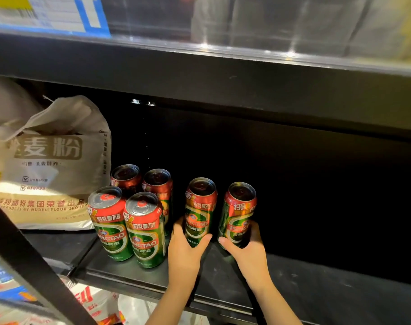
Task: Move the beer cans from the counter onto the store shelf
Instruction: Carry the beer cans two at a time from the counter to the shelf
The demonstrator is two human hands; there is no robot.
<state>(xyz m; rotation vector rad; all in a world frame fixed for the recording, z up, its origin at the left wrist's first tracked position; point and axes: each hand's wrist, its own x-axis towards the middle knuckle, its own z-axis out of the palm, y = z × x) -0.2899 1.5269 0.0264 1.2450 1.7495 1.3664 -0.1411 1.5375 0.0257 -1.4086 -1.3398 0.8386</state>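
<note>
Green cans [199,214] [237,219], each hand's [185,249] [246,252] grip curled round

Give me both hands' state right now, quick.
Left hand: fingers wrapped round a beer can on the shelf.
Right hand: fingers wrapped round the rightmost can.

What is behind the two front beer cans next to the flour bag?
Two more beer cans stand behind the front pair. Only their tops and upper sides show; the rest is covered.
</note>
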